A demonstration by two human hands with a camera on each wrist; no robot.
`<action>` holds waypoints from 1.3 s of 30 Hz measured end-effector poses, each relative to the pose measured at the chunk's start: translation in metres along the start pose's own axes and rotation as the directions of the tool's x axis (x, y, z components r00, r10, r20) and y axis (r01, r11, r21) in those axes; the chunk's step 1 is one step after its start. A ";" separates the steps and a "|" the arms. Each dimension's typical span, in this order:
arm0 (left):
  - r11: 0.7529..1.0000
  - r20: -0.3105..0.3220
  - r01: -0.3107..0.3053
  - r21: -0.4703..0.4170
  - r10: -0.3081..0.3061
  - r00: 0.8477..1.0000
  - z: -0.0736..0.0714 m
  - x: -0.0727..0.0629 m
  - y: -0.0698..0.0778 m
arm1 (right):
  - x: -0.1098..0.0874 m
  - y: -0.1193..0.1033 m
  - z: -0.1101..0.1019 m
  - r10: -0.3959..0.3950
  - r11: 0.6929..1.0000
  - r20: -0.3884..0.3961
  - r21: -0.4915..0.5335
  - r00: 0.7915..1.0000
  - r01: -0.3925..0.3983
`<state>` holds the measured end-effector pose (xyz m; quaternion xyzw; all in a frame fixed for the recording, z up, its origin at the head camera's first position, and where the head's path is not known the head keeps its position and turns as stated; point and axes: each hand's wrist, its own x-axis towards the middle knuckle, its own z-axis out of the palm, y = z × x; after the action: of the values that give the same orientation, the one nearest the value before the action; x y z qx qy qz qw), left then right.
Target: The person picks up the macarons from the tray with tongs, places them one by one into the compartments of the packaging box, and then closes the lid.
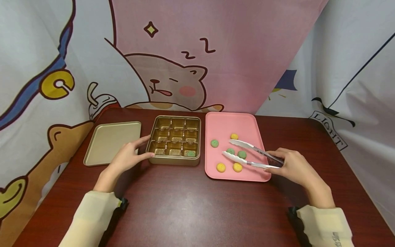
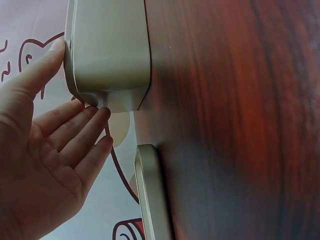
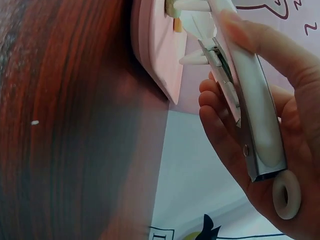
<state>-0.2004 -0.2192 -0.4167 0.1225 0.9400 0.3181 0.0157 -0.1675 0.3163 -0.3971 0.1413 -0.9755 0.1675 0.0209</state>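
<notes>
My right hand [image 1: 296,166] grips a pair of metal tongs [image 3: 262,110] with pale tips. The tongs' arms are spread apart over a pink tray [image 1: 228,123]. Two green cookies, a front one [image 1: 242,155] and one beside it [image 1: 230,151], appear between the arms. A third green cookie [image 1: 214,143] lies to the left; yellow cookies [image 1: 220,167] lie in front and behind. My left hand [image 1: 128,156] rests its thumb and fingertips, fairly straight, against the left side of a gold tin [image 1: 174,160]. A green cookie [image 1: 191,154] sits in the tin's front-right compartment.
A flat gold lid [image 1: 112,142] lies on the dark wooden table [image 1: 185,206], left of the tin. The tin's divided insert [image 1: 176,133] has several compartments. A printed cloth [image 1: 240,51] hangs behind and beside the table.
</notes>
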 end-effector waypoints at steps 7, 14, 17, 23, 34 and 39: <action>1.000 0.000 -0.003 -0.001 0.003 1.000 0.000 0.001 0.000 | -0.007 -0.003 -0.009 0.004 1.000 0.000 -0.007 1.000 -0.004; 1.000 0.009 0.008 -0.018 -0.008 1.000 0.000 0.001 -0.001 | -0.011 -0.001 -0.014 -0.031 0.999 -0.007 -0.037 1.000 0.030; 1.000 0.006 0.005 -0.015 -0.005 1.000 0.000 0.001 -0.001 | -0.012 0.000 -0.013 -0.040 0.998 -0.008 -0.045 0.999 0.039; 1.000 -0.010 0.005 -0.005 -0.005 1.000 0.001 0.002 -0.001 | -0.013 0.002 -0.010 -0.047 0.998 -0.026 -0.048 0.999 0.045; 1.000 -0.006 -0.003 -0.007 0.003 1.000 -0.001 0.000 0.001 | -0.012 -0.001 -0.009 -0.062 0.997 -0.049 -0.054 0.997 0.059; 1.000 -0.005 -0.003 -0.001 0.003 1.000 0.000 0.000 0.000 | -0.011 -0.004 -0.010 -0.073 0.996 -0.054 -0.049 0.996 0.071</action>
<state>-0.2002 -0.2195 -0.4172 0.1232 0.9396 0.3190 0.0130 -0.1562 0.3193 -0.3877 0.1712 -0.9724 0.1476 0.0573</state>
